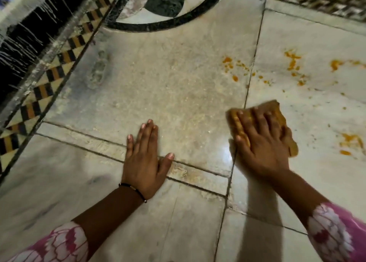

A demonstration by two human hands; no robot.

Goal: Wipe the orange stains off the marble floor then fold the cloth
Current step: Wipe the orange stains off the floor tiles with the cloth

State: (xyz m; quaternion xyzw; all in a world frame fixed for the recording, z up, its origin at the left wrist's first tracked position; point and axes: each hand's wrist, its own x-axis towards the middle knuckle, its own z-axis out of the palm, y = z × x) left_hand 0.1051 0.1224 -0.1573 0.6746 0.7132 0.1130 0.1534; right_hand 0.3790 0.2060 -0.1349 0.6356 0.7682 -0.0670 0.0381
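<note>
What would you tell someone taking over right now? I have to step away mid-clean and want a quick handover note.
Left hand: flat on the marble floor, fingers straight, holding nothing, bracing.
Right hand: fingers spread, pressing the orange-stained cloth onto the floor.
Done: the slab near the hands looks wiped and shiny, only a faint residue.
Left: orange stains by the tile joint, a larger scatter beyond it, a smear near the frame's right edge, and a patch right of the cloth. After that, fold the cloth; it is bunched now.
</note>
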